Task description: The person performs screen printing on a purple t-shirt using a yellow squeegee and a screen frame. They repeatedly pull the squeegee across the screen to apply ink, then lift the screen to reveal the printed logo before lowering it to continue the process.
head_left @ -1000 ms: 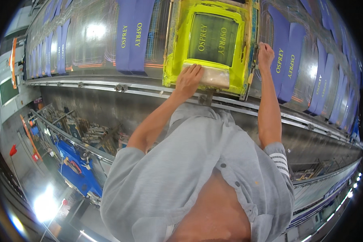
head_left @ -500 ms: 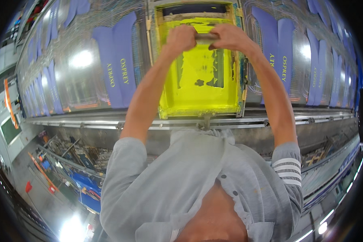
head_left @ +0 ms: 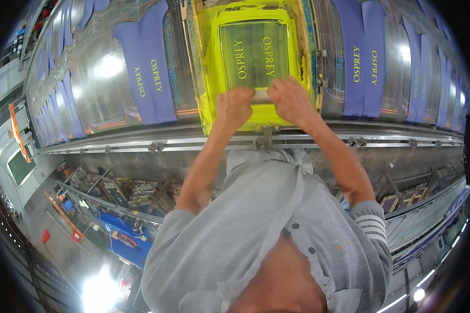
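A screen-printing frame [head_left: 306,47] coated with bright yellow ink lies flat on the long table ahead of me. Its mesh window [head_left: 253,57] is scraped mostly thin, and yellow lettering shows through it. Both hands grip the two ends of a squeegee [head_left: 260,96] near the frame's near end. My left hand [head_left: 234,108] is closed round its left end; my right hand [head_left: 292,102] is closed round its right end, thumb side inward. The squeegee's blade is mostly hidden by my hands and the ink.
Purple fabric pieces [head_left: 154,62] with yellow lettering lie left of the frame, and similar purple pieces [head_left: 368,62] lie right of it. A metal rail [head_left: 183,144] runs along the table's near edge. A blue-topped cart [head_left: 122,237] stands at lower left.
Both hands have drawn the squeegee toward me, from the far part of the frame to its near end. The thick yellow ink over the window has been wiped thin, exposing lettering.
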The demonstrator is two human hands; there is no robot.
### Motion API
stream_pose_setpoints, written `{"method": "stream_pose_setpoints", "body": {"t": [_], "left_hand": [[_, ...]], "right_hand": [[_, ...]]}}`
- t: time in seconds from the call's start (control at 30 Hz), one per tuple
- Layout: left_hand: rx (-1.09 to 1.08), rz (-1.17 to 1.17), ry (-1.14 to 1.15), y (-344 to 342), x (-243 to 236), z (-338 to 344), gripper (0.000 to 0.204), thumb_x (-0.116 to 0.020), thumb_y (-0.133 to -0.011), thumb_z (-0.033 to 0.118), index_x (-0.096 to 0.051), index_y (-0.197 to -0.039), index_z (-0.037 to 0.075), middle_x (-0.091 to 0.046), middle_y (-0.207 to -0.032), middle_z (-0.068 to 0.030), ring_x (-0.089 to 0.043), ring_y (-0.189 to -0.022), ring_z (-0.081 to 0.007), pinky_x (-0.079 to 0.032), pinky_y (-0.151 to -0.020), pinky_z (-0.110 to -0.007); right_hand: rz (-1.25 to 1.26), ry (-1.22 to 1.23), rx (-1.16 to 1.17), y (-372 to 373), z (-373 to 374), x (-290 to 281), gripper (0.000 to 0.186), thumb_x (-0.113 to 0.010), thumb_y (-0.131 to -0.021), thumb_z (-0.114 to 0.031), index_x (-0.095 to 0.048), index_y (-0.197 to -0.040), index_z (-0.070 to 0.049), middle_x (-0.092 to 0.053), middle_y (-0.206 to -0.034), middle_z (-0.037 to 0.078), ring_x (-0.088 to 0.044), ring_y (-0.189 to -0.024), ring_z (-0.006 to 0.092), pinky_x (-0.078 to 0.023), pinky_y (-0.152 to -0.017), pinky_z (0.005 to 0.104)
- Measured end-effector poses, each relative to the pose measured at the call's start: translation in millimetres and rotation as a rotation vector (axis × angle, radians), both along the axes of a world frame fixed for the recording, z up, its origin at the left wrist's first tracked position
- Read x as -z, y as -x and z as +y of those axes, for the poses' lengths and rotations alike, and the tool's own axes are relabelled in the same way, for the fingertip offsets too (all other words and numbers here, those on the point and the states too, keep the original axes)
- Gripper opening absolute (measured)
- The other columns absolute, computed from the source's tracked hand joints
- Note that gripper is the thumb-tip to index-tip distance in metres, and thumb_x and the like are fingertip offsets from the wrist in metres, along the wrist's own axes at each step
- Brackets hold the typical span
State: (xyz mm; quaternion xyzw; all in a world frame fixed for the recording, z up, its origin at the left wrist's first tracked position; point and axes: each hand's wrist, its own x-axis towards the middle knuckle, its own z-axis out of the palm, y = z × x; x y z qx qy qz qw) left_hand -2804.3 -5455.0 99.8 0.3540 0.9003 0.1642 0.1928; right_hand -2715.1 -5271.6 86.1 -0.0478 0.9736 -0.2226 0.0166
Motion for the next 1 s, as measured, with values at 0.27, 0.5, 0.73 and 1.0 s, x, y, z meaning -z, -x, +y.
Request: {"method": "stream_pose_setpoints", "body": {"t": [0.27, 0.5, 0.73, 1.0], "left_hand": [[0.148, 0.039, 0.217, 98.6, -8.3, 55.2, 0.025, -0.064, -0.073, 0.015, -0.077, -0.094, 0.015, -0.071, -0.081, -0.0154, -0.069, -0.077, -0.0363, -0.055, -0.068, -0.046], [0.138, 0.132, 0.195, 199.6, -3.1, 107.9, 0.030, -0.061, -0.075, 0.015, -0.078, -0.099, 0.021, -0.072, -0.084, -0.0136, -0.070, -0.083, -0.0340, -0.056, -0.074, -0.044], [0.043, 0.071, 0.022, 85.6, 7.4, 41.3, 0.036, -0.061, -0.073, 0.009, -0.078, -0.101, 0.024, -0.071, -0.080, -0.0109, -0.069, -0.074, -0.0341, -0.054, -0.066, -0.046], [0.069, -0.067, 0.149, 19.4, -10.3, 4.2, 0.037, -0.060, -0.071, 0.010, -0.078, -0.102, 0.021, -0.071, -0.081, -0.0138, -0.068, -0.076, -0.0364, -0.055, -0.068, -0.047]], "right_hand": [[-0.333, -0.027, 0.011, 92.5, 59.4, -9.7, 0.012, -0.062, -0.075, -0.013, -0.069, -0.085, -0.009, -0.069, -0.089, 0.013, -0.069, -0.088, 0.0329, -0.053, -0.075, 0.0483], [-0.197, -0.059, 0.004, 195.1, 109.6, -1.9, 0.013, -0.061, -0.074, -0.009, -0.067, -0.086, -0.009, -0.069, -0.086, 0.013, -0.068, -0.088, 0.0344, -0.053, -0.073, 0.0470], [-0.196, -0.026, 0.005, 87.8, 47.0, -2.7, 0.003, -0.060, -0.079, -0.006, -0.062, -0.078, -0.007, -0.060, -0.085, 0.011, -0.063, -0.090, 0.0340, -0.052, -0.081, 0.0472], [-0.220, 0.029, -0.023, 11.5, 3.9, -8.7, 0.004, -0.060, -0.077, -0.012, -0.064, -0.076, -0.011, -0.060, -0.080, 0.009, -0.065, -0.083, 0.0312, -0.049, -0.087, 0.0508]]}}
